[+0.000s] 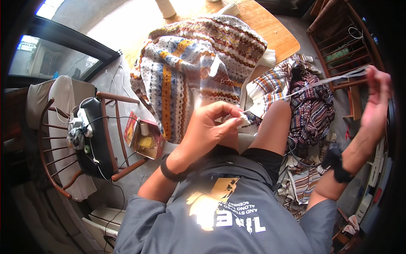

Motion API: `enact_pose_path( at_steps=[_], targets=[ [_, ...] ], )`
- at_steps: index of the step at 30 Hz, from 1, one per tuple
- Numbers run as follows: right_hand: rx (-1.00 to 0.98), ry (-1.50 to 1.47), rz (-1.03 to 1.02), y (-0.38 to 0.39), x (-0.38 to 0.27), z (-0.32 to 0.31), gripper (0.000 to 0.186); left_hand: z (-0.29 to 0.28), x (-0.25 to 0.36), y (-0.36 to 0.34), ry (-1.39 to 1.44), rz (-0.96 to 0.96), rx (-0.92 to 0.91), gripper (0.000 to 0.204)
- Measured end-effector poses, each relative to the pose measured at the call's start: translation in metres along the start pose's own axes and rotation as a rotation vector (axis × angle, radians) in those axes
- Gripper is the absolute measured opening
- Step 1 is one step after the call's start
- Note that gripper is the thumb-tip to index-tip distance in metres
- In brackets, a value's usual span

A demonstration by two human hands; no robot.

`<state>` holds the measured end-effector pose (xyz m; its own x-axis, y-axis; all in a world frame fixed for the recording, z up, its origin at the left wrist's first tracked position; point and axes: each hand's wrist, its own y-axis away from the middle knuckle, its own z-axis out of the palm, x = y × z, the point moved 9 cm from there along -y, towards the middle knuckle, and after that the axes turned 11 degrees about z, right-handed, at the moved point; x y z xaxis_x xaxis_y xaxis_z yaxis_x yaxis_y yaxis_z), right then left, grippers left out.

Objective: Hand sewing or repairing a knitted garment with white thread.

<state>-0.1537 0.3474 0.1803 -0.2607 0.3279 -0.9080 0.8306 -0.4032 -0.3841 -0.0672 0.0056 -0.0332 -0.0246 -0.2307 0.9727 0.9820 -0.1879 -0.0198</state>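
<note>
My left hand (213, 123) is in front of my lap, thumb and fingers pinched on the edge of a small piece of white knit fabric (244, 120). Raised far out to the right is my right hand (376, 99), somewhat blurred, with strands of white yarn (327, 80) drawn to its fingers. The strands run taut back toward the knit near my left hand. A patterned knit sweater (192, 63) in white, blue, brown and mustard spreads over the table and hangs down its near side. A striped knit with cream ribbing (270, 91) lies beside my right knee.
The wooden table (281, 37) holds a yarn cone (165, 8) at its far side. Dark striped knits (313, 112) are heaped at right. A chair (95, 139) at left carries a power strip (86, 122) and cables. An open box (144, 142) with yellow yarn sits beside it.
</note>
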Motion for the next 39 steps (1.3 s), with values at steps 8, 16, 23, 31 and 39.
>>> enact_pose_path(
  at_steps=[8, 16, 23, 31, 39],
  targets=[
    [-0.850, 0.307, -0.087, 0.191, 0.038, 0.139, 0.015, -0.003, -0.013, -0.001, 0.204, -0.074, 0.025, 0.015],
    [-0.706, 0.374, -0.279, 0.195, 0.022, 0.151, 0.021, 0.005, -0.018, 0.000, 0.349, -0.122, 0.005, 0.015],
    [-0.739, 0.351, -0.277, 0.198, 0.025, 0.153, 0.018, 0.007, -0.020, 0.006, 0.402, -0.174, 0.014, 0.016],
    [-0.724, 0.361, -0.314, 0.199, 0.014, 0.153, 0.012, 0.010, -0.016, 0.005, 0.387, -0.124, -0.021, 0.015],
    [-0.757, 0.396, -0.323, 0.202, 0.010, 0.154, 0.012, 0.011, -0.014, 0.005, 0.389, -0.096, -0.036, 0.015]
  ],
)
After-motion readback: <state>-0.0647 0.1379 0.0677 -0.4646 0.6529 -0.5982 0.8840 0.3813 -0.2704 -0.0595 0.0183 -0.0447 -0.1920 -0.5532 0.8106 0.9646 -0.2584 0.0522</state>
